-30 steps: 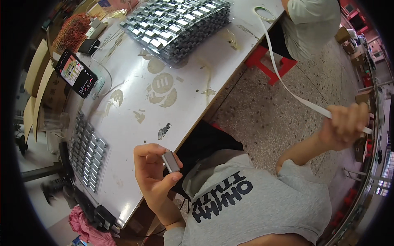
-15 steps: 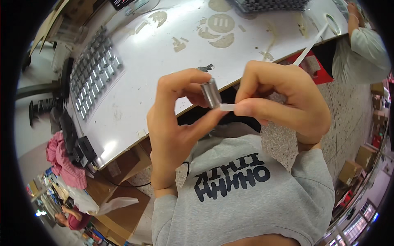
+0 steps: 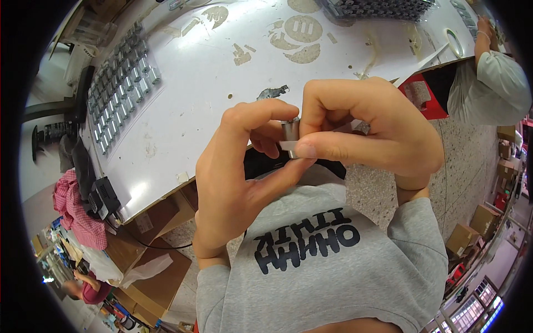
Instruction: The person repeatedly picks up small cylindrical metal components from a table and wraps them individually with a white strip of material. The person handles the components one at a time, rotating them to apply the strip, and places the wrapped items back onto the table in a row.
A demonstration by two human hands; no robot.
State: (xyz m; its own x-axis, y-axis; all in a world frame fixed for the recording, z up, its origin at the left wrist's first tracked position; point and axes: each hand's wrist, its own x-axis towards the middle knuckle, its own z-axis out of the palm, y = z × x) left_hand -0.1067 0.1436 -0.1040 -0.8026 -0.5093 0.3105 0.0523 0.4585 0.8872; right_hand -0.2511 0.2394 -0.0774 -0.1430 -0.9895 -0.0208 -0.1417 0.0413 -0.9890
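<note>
A small silver metal cylinder (image 3: 291,131) stands nearly upright between the fingertips and thumb of my left hand (image 3: 229,177), just off the table's near edge. My right hand (image 3: 383,130) is closed, with thumb and index finger pinching a short white strip of tape (image 3: 288,146). That strip lies across the lower part of the cylinder, its free end pointing left. The right thumb and fingers come up against the cylinder's right side and hide part of it. Whether the strip is stuck down, I cannot tell.
Rows of similar silver cylinders (image 3: 125,89) stand at the table's left. A dark batch of parts (image 3: 380,10) is at the far edge, and a tape roll (image 3: 454,43) lies far right with its end pulled out. Another person (image 3: 488,83) is beyond it. Cardboard boxes (image 3: 463,238) line the right.
My right hand has moved left, bringing the white strip from beside the cylinder's lower end to across its side. The cylinder has turned more upright in my left hand.
</note>
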